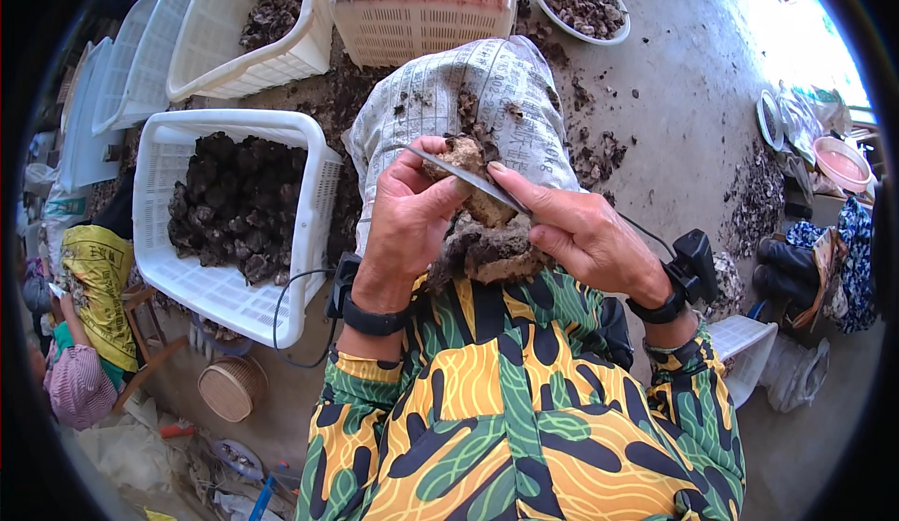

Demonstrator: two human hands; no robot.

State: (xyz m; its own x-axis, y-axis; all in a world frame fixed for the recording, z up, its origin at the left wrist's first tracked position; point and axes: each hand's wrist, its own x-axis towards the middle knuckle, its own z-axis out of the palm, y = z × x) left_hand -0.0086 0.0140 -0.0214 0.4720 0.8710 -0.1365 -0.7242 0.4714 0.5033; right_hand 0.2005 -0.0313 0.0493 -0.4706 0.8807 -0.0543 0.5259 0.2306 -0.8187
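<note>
Mushroom lump (461,156), pale brown with dark bits, is in the left hand (405,217) above a printed sack (412,100), with a knife (473,179) crossing its near side. The left thumb and fingers pinch the lump; the right hand (585,231) has its fingers closed around the knife's near end (any handle is hidden), index finger lying along the blade.

Most likely to go wrong: the blade's tip lies right beside the left fingertips, so a slip on the rough, crumbly surface could nick them. A loosened pinch might drop the lump onto the larger clump (496,249) below. The black cable (281,310) could snag on the white crate (316,203) during a leftward reach. That crate's rim limits the left side; the grey floor (679,100) on the right offers more elbow room.
</note>
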